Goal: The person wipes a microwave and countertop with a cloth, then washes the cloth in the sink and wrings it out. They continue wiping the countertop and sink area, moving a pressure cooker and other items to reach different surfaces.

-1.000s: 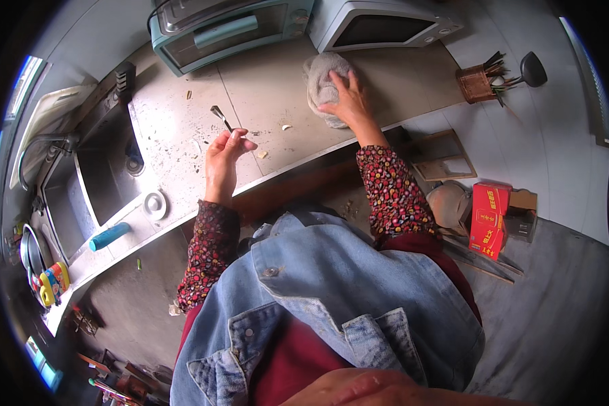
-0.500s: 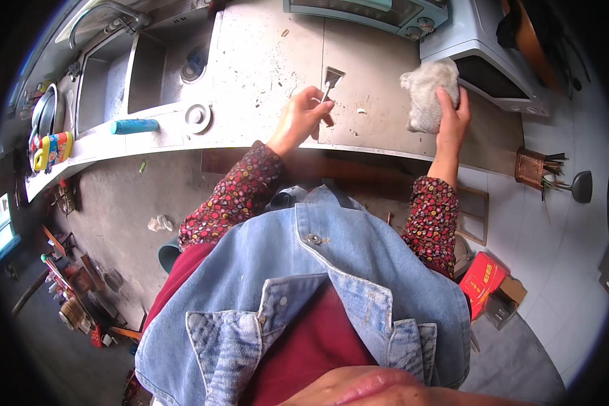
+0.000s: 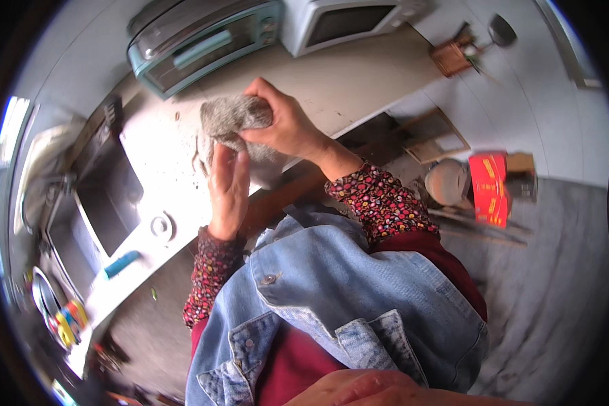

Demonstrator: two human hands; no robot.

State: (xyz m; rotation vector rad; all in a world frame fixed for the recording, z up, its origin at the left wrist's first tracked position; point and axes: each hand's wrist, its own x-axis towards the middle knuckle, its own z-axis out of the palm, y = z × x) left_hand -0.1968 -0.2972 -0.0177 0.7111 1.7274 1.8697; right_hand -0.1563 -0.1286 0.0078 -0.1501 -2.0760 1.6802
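Observation:
A grey, rumpled cloth is bunched up above the countertop, in front of the toaster oven. My right hand grips it from the right, with thumb and fingers closed around the folds. Just below, my left hand points up into the cloth's lower edge, its fingers close together. The cloth covers those fingertips, so whatever they hold is hidden. No part of the small scraper shows in the present view.
A teal toaster oven and a white microwave stand along the back. To the left lie a double sink, a round drain cover and a blue cylinder. A utensil holder and a red box are at right.
My hands have come together, the right one bringing the cloth left onto my left hand. The scraper that my left hand held is out of sight. The view has turned toward the right.

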